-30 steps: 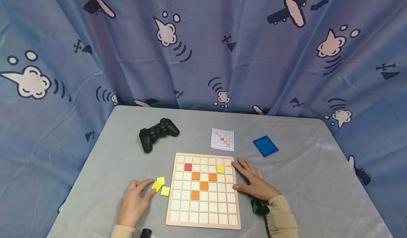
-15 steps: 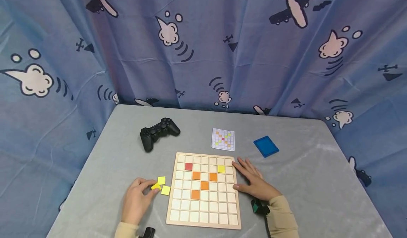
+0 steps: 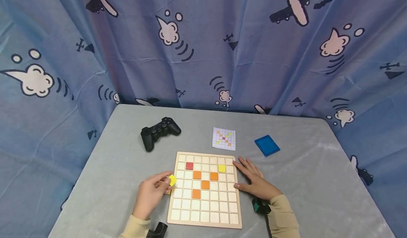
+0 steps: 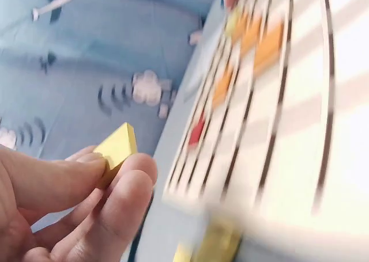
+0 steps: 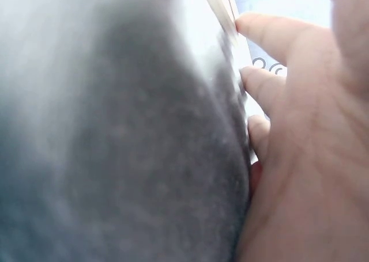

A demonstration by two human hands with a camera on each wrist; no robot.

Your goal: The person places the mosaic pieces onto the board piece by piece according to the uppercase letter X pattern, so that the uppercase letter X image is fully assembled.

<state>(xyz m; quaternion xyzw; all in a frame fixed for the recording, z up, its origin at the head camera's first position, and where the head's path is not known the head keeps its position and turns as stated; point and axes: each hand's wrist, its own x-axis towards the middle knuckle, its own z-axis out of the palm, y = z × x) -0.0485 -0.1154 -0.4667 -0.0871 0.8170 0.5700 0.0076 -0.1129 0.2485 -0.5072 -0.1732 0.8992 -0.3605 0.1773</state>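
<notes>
My left hand (image 3: 151, 195) pinches a yellow square tile (image 4: 118, 147) between thumb and fingers, at the left edge of a wooden grid board (image 3: 205, 207). Other yellow tiles (image 4: 219, 242) lie beside that edge, mostly hidden beneath the hand in the head view. On the board sit a red tile (image 3: 189, 166), several orange tiles (image 3: 205, 185) and one yellow piece (image 3: 222, 168) at upper right. My right hand (image 3: 259, 183) rests with fingers extended, its thumb and fingertips touching the board's right edge; it holds nothing.
Behind the board, a black game controller (image 3: 160, 132) lies at left and a small printed pattern card (image 3: 224, 139) in the middle. A blue square tray (image 3: 267, 145) is at right. A patterned blue curtain (image 3: 203, 54) hangs behind the grey table (image 3: 318, 181).
My left hand has picked up a yellow tile from the loose pieces and moved it right and slightly away, to the board's left edge. The right hand stays in place.
</notes>
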